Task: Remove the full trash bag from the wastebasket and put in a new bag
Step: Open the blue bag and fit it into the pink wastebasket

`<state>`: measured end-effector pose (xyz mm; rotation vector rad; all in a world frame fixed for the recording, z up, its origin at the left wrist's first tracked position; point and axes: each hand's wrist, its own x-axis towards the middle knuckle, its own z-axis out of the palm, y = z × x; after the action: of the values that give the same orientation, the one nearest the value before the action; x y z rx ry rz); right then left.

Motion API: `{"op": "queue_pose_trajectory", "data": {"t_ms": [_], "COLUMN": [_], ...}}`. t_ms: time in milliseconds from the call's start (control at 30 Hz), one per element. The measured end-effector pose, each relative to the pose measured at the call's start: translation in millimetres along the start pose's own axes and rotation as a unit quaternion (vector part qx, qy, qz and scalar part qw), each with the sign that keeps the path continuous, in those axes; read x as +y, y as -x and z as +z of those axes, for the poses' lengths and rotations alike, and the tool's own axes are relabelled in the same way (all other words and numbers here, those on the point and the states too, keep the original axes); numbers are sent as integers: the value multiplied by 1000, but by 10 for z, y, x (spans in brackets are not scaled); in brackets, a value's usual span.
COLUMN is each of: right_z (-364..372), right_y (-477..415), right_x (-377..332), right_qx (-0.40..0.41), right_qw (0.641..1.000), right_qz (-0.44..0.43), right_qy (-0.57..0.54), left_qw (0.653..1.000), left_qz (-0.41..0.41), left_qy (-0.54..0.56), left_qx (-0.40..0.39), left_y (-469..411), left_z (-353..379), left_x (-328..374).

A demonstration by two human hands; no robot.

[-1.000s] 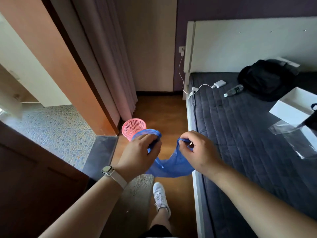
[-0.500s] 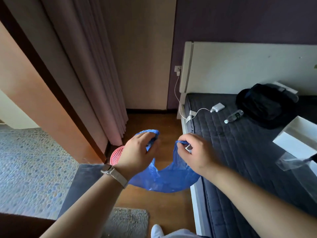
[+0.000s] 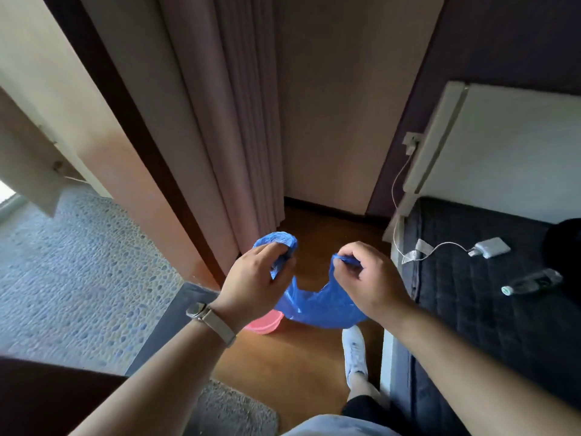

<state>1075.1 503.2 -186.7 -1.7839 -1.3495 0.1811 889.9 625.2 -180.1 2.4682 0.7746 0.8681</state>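
Head view: left hand [image 3: 251,278] and right hand [image 3: 371,278] pinch the blue bag [image 3: 317,305]'s edges; pink wastebasket [image 3: 265,322] peeks out at 6 o'clock beneath.

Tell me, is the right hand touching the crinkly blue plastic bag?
Touching. The head view shows the right hand pinching an edge of the crinkly blue plastic bag, with no gap between them.

You're not getting any readable text here, the label on the bottle [image 3: 531,281] on the bed [image 3: 465,325] is coming out too blurry.
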Motion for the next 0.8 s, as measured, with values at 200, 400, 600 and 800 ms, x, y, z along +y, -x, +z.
{"op": "queue_pose_trajectory", "data": {"t_ms": [200,400,600,800], "right_z": [299,432,789,1181], "right_y": [-1078,-2037,-2491,-2612], "right_x": [590,1041,1111,943], "right_qx": [-77,-175,-255,-317], "right_qw": [995,975,949,923], "right_qz": [-49,-98,-118,-165], "right_qy": [-29,-91,-140,-140], "left_qw": [989,960,932,906], "left_qz": [-134,-260,-330,-367], "left_qy": [-45,-71,-105,-136], "left_qx": [46,70,102,163], "left_y": [-534,-1010,-1067,-911], "left_z": [390,674,680,540], "left_x": [-419,-560,-472,-546]}}
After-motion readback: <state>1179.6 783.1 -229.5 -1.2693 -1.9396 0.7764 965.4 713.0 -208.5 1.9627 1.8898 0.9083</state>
